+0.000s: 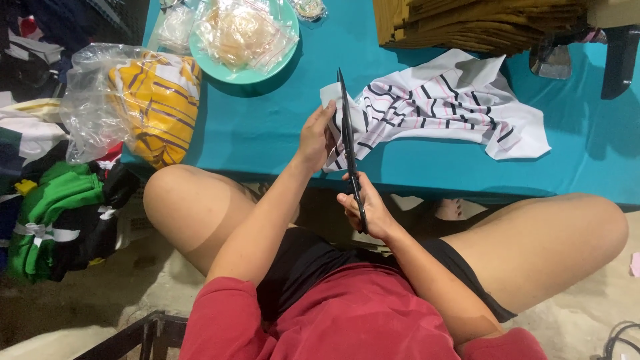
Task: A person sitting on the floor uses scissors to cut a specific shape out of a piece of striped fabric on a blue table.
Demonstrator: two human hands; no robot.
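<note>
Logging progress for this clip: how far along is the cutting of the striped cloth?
Early. The right hand holds black scissors against the striped cloth, whose edge the left hand pinches. No cut-off pieces show on the teal table; most of the cloth lies whole.

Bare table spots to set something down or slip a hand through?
Bare teal table: between round green plate, yellow striped bagged garment and left hand; also right of white striped cloth. Crowded: cloth, long black scissors, stacked tan boards.

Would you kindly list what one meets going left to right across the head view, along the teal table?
Bagged yellow cloth → green plate → left hand → scissors → striped white cloth → black stand.
</note>
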